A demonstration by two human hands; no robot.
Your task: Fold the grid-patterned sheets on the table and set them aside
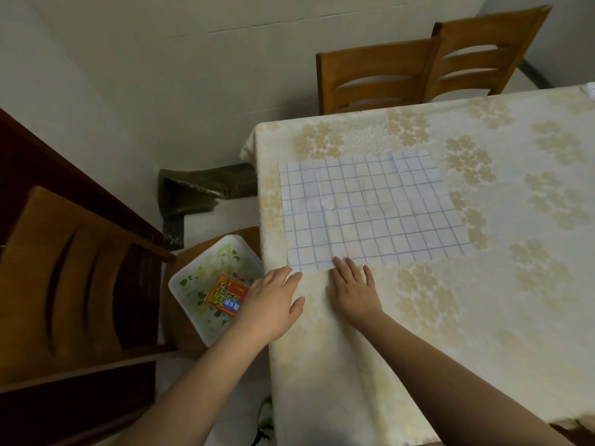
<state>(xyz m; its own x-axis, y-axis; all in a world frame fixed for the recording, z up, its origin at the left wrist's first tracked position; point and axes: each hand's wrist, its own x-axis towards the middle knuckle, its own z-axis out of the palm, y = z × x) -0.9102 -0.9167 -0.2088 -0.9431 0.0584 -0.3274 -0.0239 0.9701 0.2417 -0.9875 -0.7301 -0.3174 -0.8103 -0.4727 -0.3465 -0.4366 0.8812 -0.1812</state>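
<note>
A white sheet with a blue grid (pixel 370 210) lies flat and unfolded near the left end of the table (pixel 483 284), which wears a cream cloth with gold flowers. My left hand (pixel 273 300) lies palm down at the table's left edge, its straight fingertips touching the sheet's near left corner. My right hand (pixel 354 288) rests flat on the cloth, fingers straight, with the fingertips on the sheet's near edge. Neither hand holds anything.
A wooden chair (pixel 80 284) stands left of the table with a white tray (pixel 193 284) on its seat, holding an orange packet (pixel 227 294). Two more wooden chairs (pixel 418 72) stand at the table's far side. A dark bag (pixel 199 191) lies on the floor.
</note>
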